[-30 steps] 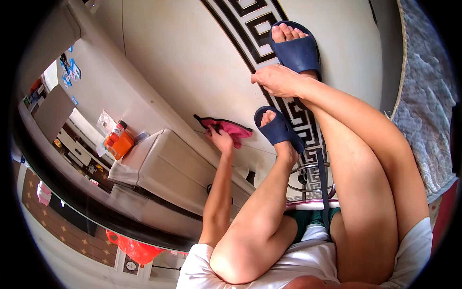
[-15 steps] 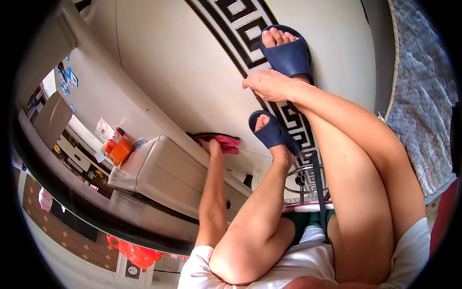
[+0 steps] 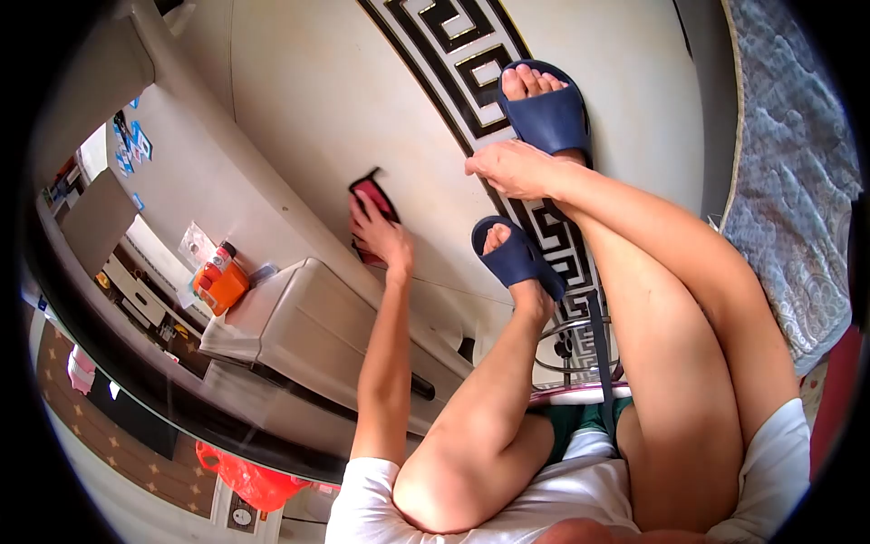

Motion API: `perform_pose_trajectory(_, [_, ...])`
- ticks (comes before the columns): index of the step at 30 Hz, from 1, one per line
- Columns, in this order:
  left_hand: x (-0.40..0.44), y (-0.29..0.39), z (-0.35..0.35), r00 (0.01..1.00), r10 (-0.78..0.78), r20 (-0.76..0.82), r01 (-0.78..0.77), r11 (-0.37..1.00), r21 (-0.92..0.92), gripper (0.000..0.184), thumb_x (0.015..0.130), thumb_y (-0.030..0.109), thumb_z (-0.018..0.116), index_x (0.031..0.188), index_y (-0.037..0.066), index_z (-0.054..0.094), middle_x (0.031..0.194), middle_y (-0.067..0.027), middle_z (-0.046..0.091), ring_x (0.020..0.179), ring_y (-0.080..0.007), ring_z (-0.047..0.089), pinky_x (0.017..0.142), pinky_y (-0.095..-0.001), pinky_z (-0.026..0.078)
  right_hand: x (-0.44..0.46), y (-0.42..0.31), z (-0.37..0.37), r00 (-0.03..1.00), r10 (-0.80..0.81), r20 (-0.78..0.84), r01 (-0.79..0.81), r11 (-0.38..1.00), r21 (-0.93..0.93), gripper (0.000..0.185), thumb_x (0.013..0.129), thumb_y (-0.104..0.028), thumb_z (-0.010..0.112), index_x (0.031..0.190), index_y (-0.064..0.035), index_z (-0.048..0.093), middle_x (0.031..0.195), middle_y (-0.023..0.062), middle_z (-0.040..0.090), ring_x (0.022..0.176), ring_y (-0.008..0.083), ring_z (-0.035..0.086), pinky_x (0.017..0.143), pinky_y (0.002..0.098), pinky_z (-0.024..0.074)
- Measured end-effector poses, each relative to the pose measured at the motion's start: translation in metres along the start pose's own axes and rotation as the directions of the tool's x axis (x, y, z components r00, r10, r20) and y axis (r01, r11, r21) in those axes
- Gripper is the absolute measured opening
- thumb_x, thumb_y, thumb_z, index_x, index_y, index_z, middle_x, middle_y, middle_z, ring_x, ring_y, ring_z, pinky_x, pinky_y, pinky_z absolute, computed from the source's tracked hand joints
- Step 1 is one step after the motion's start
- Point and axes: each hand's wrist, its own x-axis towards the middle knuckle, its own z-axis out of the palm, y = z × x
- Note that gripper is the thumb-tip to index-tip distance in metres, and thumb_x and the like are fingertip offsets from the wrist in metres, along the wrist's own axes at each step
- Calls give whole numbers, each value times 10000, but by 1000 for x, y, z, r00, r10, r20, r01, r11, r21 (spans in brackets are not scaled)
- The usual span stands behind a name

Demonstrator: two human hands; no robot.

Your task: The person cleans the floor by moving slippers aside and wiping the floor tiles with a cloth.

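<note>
My left hand [image 3: 384, 238] reaches down to the floor beside the cabinet, its fingers spread over a pink cloth with a black border [image 3: 376, 195]. The cloth lies against the pale floor, partly hidden under the palm. My right hand [image 3: 515, 170] hangs loosely over the patterned floor strip, just below the right blue slipper [image 3: 551, 118], with no object seen in it. Its fingers point left, and the forearm crosses my right shin. The left blue slipper [image 3: 507, 249] is on my other foot, between the two hands.
A beige cabinet [image 3: 313, 331] stands at the left, with an orange container [image 3: 222, 288] on it. A red plastic bag [image 3: 254, 478] is at lower left. Blue patterned fabric [image 3: 788, 172] hangs at the right. Part of a metal stool [image 3: 571, 340] shows between my legs.
My left hand has moved the pink cloth forward and slightly left along the floor, away from me. My right hand stays in about the same place by the right foot.
</note>
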Motion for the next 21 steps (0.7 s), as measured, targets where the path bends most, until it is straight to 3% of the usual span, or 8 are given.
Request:
perform_pose_trajectory(2, [-27,11,0,991,129,42,-128,991,-24,776,773,-37,554,1493,130,317,1522,-86,300,1298,-377,348,1023,-549,318,-1,6,6,998,-54,-32,53,998,-34,271,824,-5,520,1078,-11,616,944,206,663,925,388,635,810,453,508])
perform_pose_trajectory(5, [-85,18,16,969,244,42,-239,965,-105,774,757,-54,549,1482,132,354,1482,-113,332,1277,-387,358,1010,-539,326,0,7,8,998,-54,-32,53,998,-26,261,833,-11,519,1074,-10,619,945,210,663,929,388,635,813,454,508])
perform_pose_trajectory(8, [-118,21,14,971,188,146,-141,949,-281,809,699,-88,560,1462,124,394,1414,-171,373,1261,-386,378,1046,-484,310,1,4,5,1000,-3,6,3,1000,6,339,783,27,526,1100,-3,642,994,256,667,981,398,646,857,451,518])
perform_pose_trajectory(11, [-118,4,4,969,209,134,-83,781,-619,595,706,-107,470,1258,70,603,1253,-178,485,1169,-336,480,1026,-404,383,0,4,3,1000,-17,-17,17,1000,-4,342,784,26,527,1104,-7,642,999,255,666,986,394,644,855,447,519])
perform_pose_trajectory(14, [-93,-8,-29,999,12,31,14,708,-706,496,700,-108,446,1131,31,648,1182,-141,496,1139,-299,497,1015,-375,391,1,5,3,1000,-22,-11,22,1000,15,344,780,29,534,1105,-9,641,992,258,665,988,395,642,856,450,516])
perform_pose_trajectory(17, [-76,-3,-66,995,100,3,-87,876,-474,509,764,-65,504,1266,12,546,1341,-191,415,1242,-372,397,1065,-454,339,0,3,4,1000,-11,-12,12,1000,26,349,778,29,540,1110,-11,638,992,255,665,987,395,641,855,451,515])
perform_pose_trajectory(20, [-85,-2,-44,968,211,132,-184,964,-192,560,853,56,569,1384,-15,408,1477,-241,271,1301,-462,297,1083,-521,297,0,1,2,1000,6,0,-6,1000,16,353,777,29,544,1114,-13,637,996,251,666,986,395,641,853,448,516])
perform_pose_trajectory(21, [-92,-14,-24,953,165,256,-103,965,-241,646,901,208,593,1428,-47,321,1531,-270,154,1320,-516,237,1089,-557,268,0,1,2,1000,14,4,-14,1000,13,353,776,29,545,1115,-14,636,997,250,667,985,394,641,852,446,516])
